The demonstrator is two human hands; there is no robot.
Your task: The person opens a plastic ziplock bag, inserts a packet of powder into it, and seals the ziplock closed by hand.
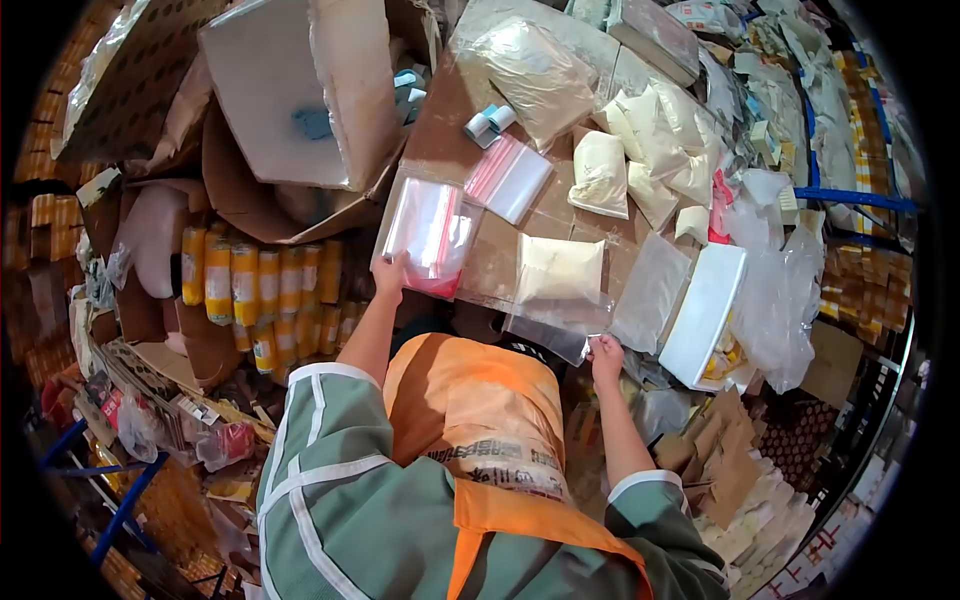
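Observation:
My left hand (389,276) is closed at the near left edge of a stack of clear zip bags (425,222) with red strips, lying at the table's left corner. My right hand (604,358) pinches the near right corner of a clear plastic bag (550,334) that hangs over the table's front edge. Cream-coloured powder (560,268) fills the far part of this bag, which lies flat. Another pile of zip bags (510,178) with pink strips sits farther back, beside two small rolls (490,124) with blue-green bands.
Filled powder bags (660,140) are heaped at the back right of the brown table (490,262). A large bag (532,78) lies behind. White foam box (704,315) and loose plastic are at right; a carton (255,200) and yellow-wrapped cylinders (270,290) at left.

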